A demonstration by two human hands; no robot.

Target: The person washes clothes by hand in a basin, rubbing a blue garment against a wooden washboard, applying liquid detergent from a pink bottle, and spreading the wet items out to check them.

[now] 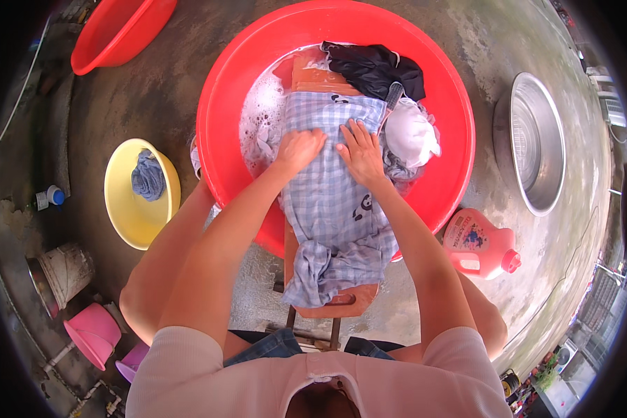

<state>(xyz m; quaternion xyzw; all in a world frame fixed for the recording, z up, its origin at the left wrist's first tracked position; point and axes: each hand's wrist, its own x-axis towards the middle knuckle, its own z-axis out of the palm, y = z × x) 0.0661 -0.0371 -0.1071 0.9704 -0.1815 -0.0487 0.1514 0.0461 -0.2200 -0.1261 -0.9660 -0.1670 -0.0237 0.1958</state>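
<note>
A blue-and-white checked cloth (324, 204) with panda prints lies spread along an orange-brown washboard (321, 78), its near end bunched up. The board leans into a large red basin (224, 109) of sudsy water. My left hand (301, 149) rests on the cloth with its fingers curled under; whether they pinch the fabric is hidden. To its right, my right hand (363, 154) presses flat on the same cloth, fingers slightly apart. Black fabric (376, 68) lies at the basin's far side. Beside the board on the right sits a bunched white cloth (413, 133).
A yellow basin (120, 209) holding a blue-grey cloth (149, 177) stands left. On the right are a metal basin (538, 146) and a pink detergent jug (478, 243). Another red basin (120, 36) stands far left. Nearer left are a pink bucket (94, 334) and a dirty white bucket (68, 271).
</note>
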